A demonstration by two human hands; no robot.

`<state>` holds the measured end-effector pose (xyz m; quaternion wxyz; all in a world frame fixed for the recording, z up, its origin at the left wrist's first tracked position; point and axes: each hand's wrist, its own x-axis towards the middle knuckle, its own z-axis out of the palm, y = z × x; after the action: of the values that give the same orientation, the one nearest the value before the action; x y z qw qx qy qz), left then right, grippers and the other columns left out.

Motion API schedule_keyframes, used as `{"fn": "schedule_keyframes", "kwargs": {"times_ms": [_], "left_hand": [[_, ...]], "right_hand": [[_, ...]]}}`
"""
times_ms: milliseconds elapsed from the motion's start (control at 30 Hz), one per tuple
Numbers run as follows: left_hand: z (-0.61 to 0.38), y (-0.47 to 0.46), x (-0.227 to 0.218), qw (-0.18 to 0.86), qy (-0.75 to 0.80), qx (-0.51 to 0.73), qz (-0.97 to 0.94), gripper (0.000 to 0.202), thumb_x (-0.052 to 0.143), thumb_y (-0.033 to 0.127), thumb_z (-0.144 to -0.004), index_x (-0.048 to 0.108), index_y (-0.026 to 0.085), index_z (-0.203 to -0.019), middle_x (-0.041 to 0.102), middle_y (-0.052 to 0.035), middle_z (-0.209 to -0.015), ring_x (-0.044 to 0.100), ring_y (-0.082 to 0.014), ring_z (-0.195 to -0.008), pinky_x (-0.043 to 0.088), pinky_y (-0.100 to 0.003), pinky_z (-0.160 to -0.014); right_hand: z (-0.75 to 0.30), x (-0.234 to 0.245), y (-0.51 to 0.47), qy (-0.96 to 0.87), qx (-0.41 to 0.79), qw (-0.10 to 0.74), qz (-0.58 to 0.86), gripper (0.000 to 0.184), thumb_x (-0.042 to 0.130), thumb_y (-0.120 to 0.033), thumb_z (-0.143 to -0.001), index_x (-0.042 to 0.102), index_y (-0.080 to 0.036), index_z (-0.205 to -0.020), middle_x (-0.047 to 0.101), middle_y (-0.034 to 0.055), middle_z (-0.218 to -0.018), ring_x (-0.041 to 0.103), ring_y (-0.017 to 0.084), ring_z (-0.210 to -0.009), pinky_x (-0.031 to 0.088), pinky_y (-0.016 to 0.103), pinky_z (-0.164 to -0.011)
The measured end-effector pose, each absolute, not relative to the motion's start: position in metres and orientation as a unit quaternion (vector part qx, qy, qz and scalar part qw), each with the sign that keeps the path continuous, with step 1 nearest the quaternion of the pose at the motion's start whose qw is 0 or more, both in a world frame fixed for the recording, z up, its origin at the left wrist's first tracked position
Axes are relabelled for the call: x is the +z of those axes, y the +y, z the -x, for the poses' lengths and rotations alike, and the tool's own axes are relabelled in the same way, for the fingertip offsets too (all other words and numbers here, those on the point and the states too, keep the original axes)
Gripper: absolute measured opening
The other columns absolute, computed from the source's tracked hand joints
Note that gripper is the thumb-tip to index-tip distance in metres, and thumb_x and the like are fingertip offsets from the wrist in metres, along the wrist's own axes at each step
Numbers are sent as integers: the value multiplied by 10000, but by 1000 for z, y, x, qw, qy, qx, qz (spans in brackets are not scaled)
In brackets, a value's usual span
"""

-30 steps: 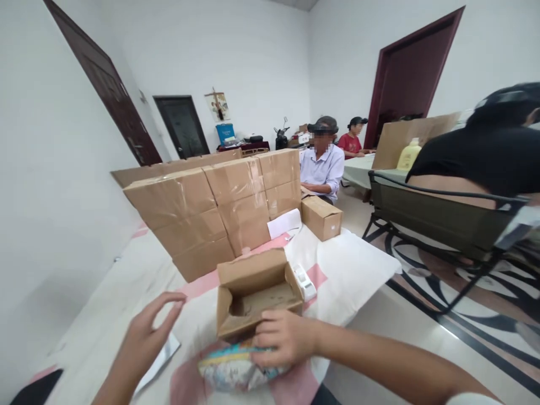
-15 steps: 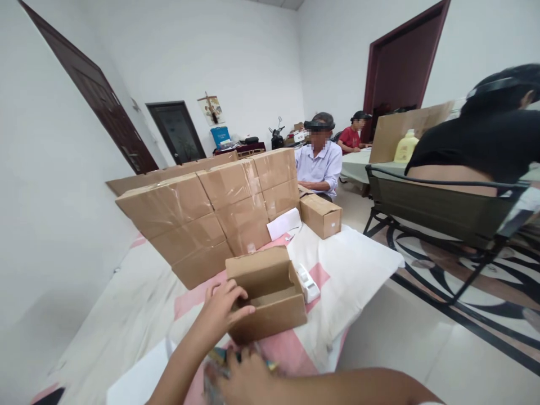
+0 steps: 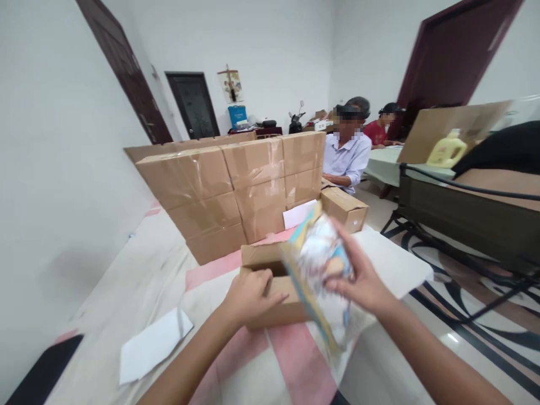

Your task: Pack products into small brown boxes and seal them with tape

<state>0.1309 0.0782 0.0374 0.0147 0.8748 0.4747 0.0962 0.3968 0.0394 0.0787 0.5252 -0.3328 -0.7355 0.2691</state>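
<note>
An open cardboard box [image 3: 278,315] stands on the covered table in front of me. My left hand [image 3: 255,292] grips its near left rim, fingers over the edge and thumb along the near wall. In my right hand [image 3: 358,273] is a plastic bag [image 3: 323,261] with white, blue and yellow print, blurred by motion. The bag is tilted, held up over the box's right side, and hides that part of it. Its contents cannot be made out.
Behind the box rises a wall of taped cardboard boxes [image 3: 257,194]. A closed box [image 3: 346,208] and white paper [image 3: 299,214] lie at the right. Folded white paper [image 3: 154,346] and a black object [image 3: 46,371] are at left. A person [image 3: 348,149] sits opposite.
My right hand has lifted the bag from the table near my body up and right, beside the box. My left hand has closed onto the box's rim. The view has shifted.
</note>
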Motion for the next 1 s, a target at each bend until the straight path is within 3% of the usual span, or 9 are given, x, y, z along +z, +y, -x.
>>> {"fn": "schedule_keyframes", "kwargs": {"times_ms": [67,167,233,333,433,533,633,867,1000], "left_hand": [[-126,66,34,-139,412,214,-875,387,624,553,-906,571,204,-748,637,-22,-698,573,-197,-665,317,-322,-605],[-117,40,25,-311,263,316,-857,230,683,239,-878,538,198,-705,537,17,-612,473,-157,-594,270,-337,-591],[-113,22,18,-318,209,326,-865,196,664,125,-828,531,196,-703,515,25,-614,423,-146,-575,227,-344,-578],[-111,4,7,-292,167,332,-881,232,681,154,-807,499,207,-673,497,30,-628,382,-137,-570,184,-348,-565],[-110,0,2,-283,168,328,-886,260,700,177,-808,487,218,-665,472,36,-626,380,-139,-578,192,-352,-560],[-109,5,4,-285,185,332,-880,273,678,171,-818,466,222,-654,438,46,-606,354,-134,-558,202,-350,-550],[-108,13,8,-288,195,333,-877,269,671,158,-819,468,218,-652,440,47,-599,352,-129,-555,220,-338,-542],[-105,19,14,-273,229,348,-867,247,634,63,-832,521,199,-661,466,34,-593,334,-137,-584,248,-326,-555],[-105,15,21,-249,246,329,-877,209,645,65,-832,549,190,-694,487,12,-623,358,-155,-611,244,-326,-548]], "right_hand": [[-402,92,68,-733,190,558,341,971,777,-430,-847,226,-284,-1633,329,89,-1659,394,320,-1492,376,469,-1205],[-388,99,108,-837,201,426,278,903,760,-398,-863,285,-264,-1619,392,89,-1630,451,305,-1453,381,453,-1197],[-369,93,124,-899,260,264,235,828,751,-387,-866,366,-271,-1590,491,88,-1567,541,283,-1377,439,405,-1138],[-337,73,135,-925,294,34,239,691,756,-340,-846,529,-274,-1495,674,87,-1369,677,263,-1174,516,337,-981],[-311,51,139,-942,211,-85,246,559,712,-289,-874,606,-260,-1422,770,90,-1086,725,244,-898,516,314,-780],[-295,29,143,-981,86,-84,150,454,601,-217,-949,602,-266,-1400,739,102,-1052,687,223,-803,471,311,-682],[-287,10,145,-995,32,-59,68,355,501,-226,-1012,622,-258,-1344,672,135,-1203,646,251,-996,468,319,-692],[-264,20,145,-965,137,-182,130,341,571,-261,-973,690,-318,-1288,622,117,-1324,524,314,-1264,457,405,-889],[-281,58,138,-966,198,-110,124,284,603,-265,-955,733,-239,-1206,666,103,-1270,597,255,-1141,442,338,-877]]}}
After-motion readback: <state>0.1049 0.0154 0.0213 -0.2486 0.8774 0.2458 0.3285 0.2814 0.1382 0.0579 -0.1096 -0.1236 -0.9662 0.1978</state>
